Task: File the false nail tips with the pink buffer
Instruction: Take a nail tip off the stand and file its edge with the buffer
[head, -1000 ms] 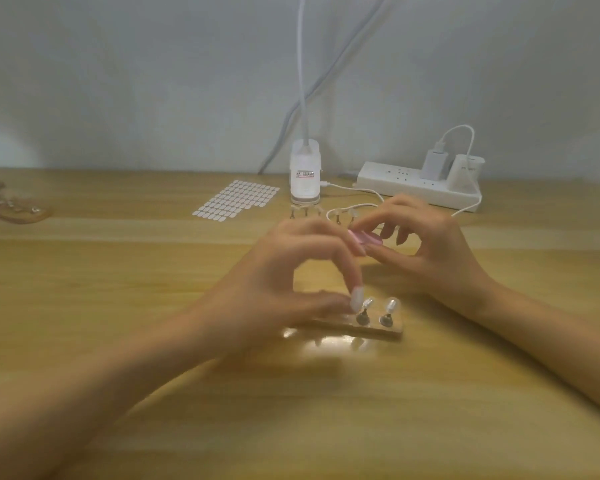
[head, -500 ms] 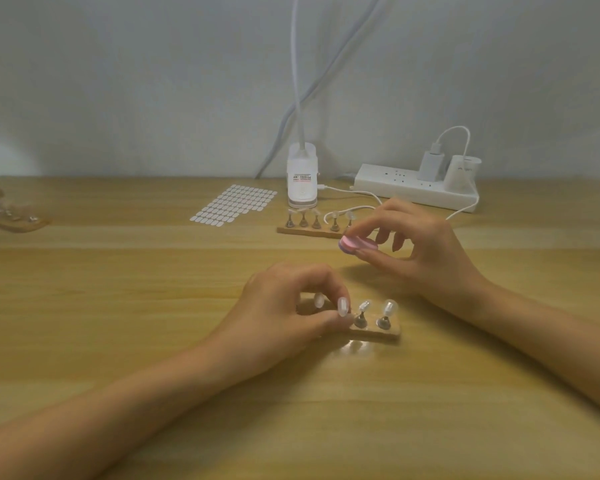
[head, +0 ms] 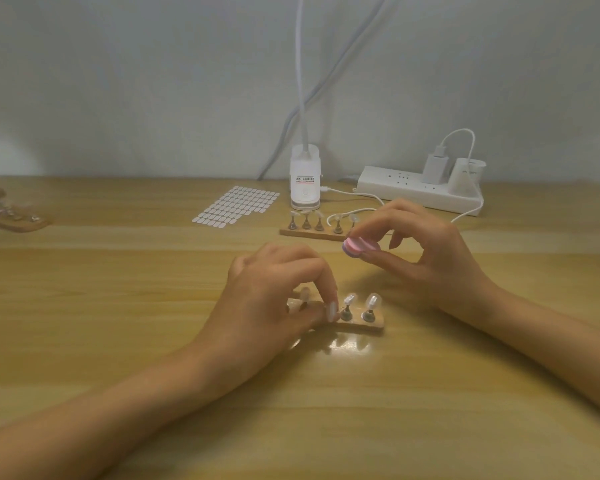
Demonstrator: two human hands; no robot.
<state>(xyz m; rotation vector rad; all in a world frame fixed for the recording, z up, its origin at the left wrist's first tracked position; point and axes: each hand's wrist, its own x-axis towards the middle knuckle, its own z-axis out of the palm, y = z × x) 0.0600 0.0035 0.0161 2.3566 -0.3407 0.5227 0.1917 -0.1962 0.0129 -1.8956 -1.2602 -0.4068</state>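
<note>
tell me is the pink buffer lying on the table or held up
Held up: the right hand pinches the pink buffer between thumb and fingertips, off the table.

Glossy wooden table [head: 118, 341], plastic power strip [head: 406, 194]

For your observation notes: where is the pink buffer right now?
In the head view, the pink buffer is right of centre, pinched by the right hand, between the far nail stand and the near nail stand.
</note>
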